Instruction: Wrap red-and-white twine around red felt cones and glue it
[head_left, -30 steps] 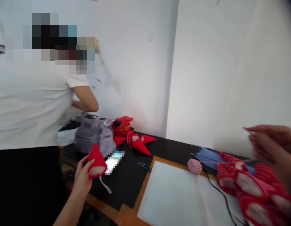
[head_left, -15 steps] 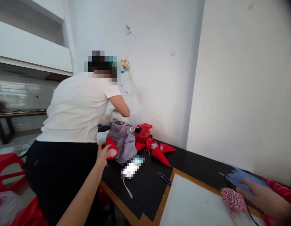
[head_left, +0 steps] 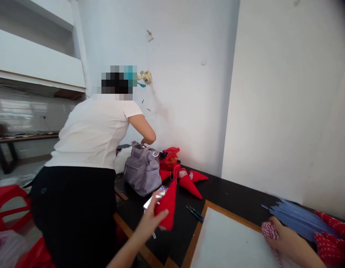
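Observation:
My left hand [head_left: 152, 219] is closed around a red cone-shaped stuffed piece [head_left: 169, 208], its point upward, above the black table. Just behind it a lit phone [head_left: 162, 191] lies partly hidden. My right hand [head_left: 286, 238] grips a bundle of red-and-white twisted cord [head_left: 270, 230], with a strand hanging down over the white board [head_left: 225, 238]. Several similar red cones [head_left: 190, 186] lie farther back on the table, with thin red-and-white cord among them.
A person in a white shirt [head_left: 91, 134] bends over the table at left. A grey-purple bag [head_left: 143, 171] and a red plastic bag [head_left: 171, 158] stand at the back. Thread snips [head_left: 194, 213] lie near the board; blue strips [head_left: 295, 216] and red dotted fabric [head_left: 330, 245] are at right.
My left hand has brought the red cone rightward, away from the grey-purple bag, and turned it point up. My right hand has closed on the cord bundle. The person leans slightly lower.

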A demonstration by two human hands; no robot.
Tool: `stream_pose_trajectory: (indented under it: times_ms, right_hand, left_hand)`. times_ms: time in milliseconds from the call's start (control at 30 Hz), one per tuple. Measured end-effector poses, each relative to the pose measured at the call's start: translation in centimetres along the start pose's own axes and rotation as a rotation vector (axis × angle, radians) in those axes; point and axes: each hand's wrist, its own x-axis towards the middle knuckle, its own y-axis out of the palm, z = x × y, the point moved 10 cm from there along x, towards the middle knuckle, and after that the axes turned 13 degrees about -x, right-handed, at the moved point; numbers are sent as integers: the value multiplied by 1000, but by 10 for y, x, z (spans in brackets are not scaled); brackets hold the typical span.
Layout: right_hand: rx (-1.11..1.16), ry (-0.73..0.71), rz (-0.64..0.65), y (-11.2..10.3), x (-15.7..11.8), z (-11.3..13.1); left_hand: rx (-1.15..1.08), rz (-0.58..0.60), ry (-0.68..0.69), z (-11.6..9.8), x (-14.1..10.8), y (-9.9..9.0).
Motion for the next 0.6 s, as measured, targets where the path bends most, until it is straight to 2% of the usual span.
stream_pose_trajectory:
  times_ms: [67,100,167,200,300,333,400,467,500,600]
  right_hand:
    - [32,93,84,-6,3,7]
    - [130,131,154,-8,3,15]
    - [449,143,154,-30,0,44]
    - [631,160,170,-40,-2,59]
    - [1121,217,325,-54,-15,103]
    - [1241,223,332,-60,-18,113]
    - [1291,224,338,-67,-24,123]
    - [1313,219,352,-67,-31,128]
    - [1339,211,370,-66,-34,131]
    - [1438,166,422,-60,-44,146]
  left_hand:
    - [33,234,-36,32,-27,54]
    - [46,286,-30,45,-37,73]
    - [44,364,-39,68,-49,105]
    - [33,384,-49,78,-51,117]
    - [-1,449,-112,102,-49,145]
    - [-7,473,-140,109,-48,151]
    - [-11,509,-184,118,-46,156]
    - [17,484,-151,113,-46,153]
    - [48,449,-94,104,-47,149]
    - [159,328,203,51,-59,145]
